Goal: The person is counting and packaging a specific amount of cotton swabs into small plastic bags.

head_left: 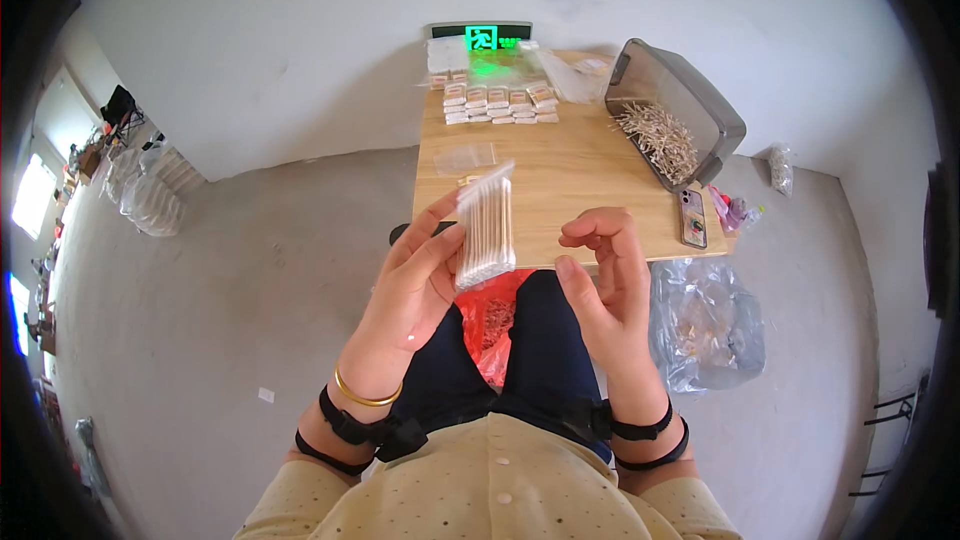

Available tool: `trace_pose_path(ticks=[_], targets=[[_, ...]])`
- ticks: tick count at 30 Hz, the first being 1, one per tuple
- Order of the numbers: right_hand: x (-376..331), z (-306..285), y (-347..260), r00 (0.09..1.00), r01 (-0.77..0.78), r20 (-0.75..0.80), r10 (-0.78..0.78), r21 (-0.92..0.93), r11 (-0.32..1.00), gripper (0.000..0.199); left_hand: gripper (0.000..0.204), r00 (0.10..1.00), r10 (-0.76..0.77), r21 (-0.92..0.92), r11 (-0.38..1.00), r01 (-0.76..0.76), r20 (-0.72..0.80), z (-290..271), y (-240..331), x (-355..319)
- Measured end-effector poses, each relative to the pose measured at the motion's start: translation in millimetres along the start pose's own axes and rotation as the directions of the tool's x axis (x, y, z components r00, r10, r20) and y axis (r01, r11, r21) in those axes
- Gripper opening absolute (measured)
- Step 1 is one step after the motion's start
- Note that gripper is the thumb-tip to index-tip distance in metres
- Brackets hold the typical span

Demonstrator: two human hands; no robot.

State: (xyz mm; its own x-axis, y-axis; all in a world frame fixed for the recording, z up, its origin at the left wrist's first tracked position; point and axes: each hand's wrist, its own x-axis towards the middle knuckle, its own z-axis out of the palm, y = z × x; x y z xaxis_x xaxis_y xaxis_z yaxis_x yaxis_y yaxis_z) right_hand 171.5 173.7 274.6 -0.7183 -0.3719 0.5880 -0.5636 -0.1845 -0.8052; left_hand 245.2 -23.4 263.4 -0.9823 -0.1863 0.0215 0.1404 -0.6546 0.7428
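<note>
The left hand [415, 275] grips a clear plastic packet of wooden-stemmed cotton swabs [486, 227], thumb and fingers pinching its left edge and holding it upright above the lap, in front of the near edge of the light wooden tabletop [570, 175]. Below it, between the knees, lies a red plastic bag [488, 325]. Just right of the packet, the right hand [605, 270] is apart from it, holding nothing, fingers loosely curled. Farther back on the tabletop sit rows of small filled swab packets [497, 103]. At the right edge stands a grey plastic bin of loose swabs [670, 120], a smartphone [692, 217] nearby. A clear plastic bag [705, 325] rests on the floor.
</note>
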Motion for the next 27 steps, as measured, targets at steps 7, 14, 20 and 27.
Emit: trace_pose_path(ticks=[7,14,20,27], targets=[[2,4,5,1.0,-0.002,0.011,0.003,-0.063,0.998,0.04,0.048,0.943,-0.204,-0.353,0.889,0.29,0.261,-14,2,3],[18,11,-2,0.987,0.132,0.109,-0.121,-0.097,0.986,0.056,0.047,0.872,-0.372,-0.276,0.844,0.461,0.32,-17,-4,6],[15,8,8,0.972,0.094,0.229,-0.054,-0.168,0.981,0.043,0.047,0.953,-0.243,-0.027,0.968,0.251,0.18,-5,11,-3],[12,9,21,0.986,0.063,0.161,-0.052,-0.061,0.996,0.039,0.029,0.965,0.166,0.495,0.833,-0.248,0.204,16,19,-21]])
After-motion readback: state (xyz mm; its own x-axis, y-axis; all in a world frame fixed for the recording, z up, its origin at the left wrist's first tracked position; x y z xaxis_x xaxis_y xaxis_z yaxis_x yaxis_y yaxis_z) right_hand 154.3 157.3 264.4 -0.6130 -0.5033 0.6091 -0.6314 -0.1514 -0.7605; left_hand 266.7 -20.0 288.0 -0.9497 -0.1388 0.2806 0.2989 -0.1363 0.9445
